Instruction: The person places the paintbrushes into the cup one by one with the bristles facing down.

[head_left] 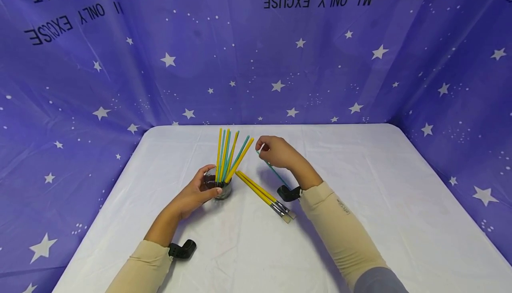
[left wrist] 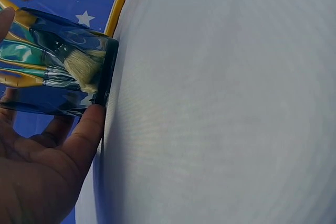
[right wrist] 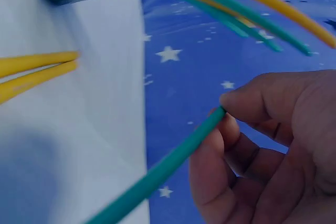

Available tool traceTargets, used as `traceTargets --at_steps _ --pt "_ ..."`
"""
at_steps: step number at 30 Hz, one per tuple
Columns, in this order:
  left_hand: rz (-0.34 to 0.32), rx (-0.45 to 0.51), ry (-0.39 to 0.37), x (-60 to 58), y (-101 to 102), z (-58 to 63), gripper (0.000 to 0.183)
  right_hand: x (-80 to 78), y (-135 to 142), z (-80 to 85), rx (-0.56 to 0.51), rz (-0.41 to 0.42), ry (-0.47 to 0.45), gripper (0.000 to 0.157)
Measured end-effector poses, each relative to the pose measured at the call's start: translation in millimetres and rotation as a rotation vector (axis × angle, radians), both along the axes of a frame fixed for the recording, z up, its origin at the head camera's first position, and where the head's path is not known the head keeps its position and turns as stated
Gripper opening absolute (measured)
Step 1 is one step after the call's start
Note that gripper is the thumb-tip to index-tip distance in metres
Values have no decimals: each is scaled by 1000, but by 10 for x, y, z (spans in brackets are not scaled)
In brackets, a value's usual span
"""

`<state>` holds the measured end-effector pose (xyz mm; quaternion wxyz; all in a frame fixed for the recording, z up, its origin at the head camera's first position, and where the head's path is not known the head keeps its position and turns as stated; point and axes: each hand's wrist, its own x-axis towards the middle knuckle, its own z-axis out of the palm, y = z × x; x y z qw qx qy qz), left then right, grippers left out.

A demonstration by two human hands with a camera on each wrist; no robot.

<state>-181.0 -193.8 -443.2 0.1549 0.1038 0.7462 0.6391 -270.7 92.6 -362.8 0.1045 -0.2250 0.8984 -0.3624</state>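
A clear glass cup (head_left: pixel 226 191) stands upright on the table, filled with yellow and teal paintbrushes (head_left: pixel 229 155), bristles down. My left hand (head_left: pixel 196 194) grips the cup from its left side, thumb in front and fingers behind. In the left wrist view the pale bristles (left wrist: pixel 83 69) show through the glass. To the right of the cup, my right hand (head_left: pixel 277 151) pinches the handle end of a teal paintbrush (right wrist: pixel 163 174) between thumb and fingers. This brush slants down to the right, its lower end hidden behind the wrist camera.
Two yellow paintbrushes (head_left: pixel 260 191) lie side by side on the white-covered table (head_left: pixel 224 257), between the cup and my right forearm. Black wrist cameras (head_left: pixel 183 249) sit on both wrists. A purple star-patterned curtain (head_left: pixel 240 62) encloses the table's back and sides.
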Motion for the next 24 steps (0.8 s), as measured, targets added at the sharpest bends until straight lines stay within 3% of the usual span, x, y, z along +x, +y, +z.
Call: traceTargets --at_steps 12,24 --pt "-2 4 -1 -2 -2 -3 80 148 177 287 -302 -75 -60 12" --pt "-5 7 -4 -8 -9 -7 79 237 247 315 -592 -169 -52 14"
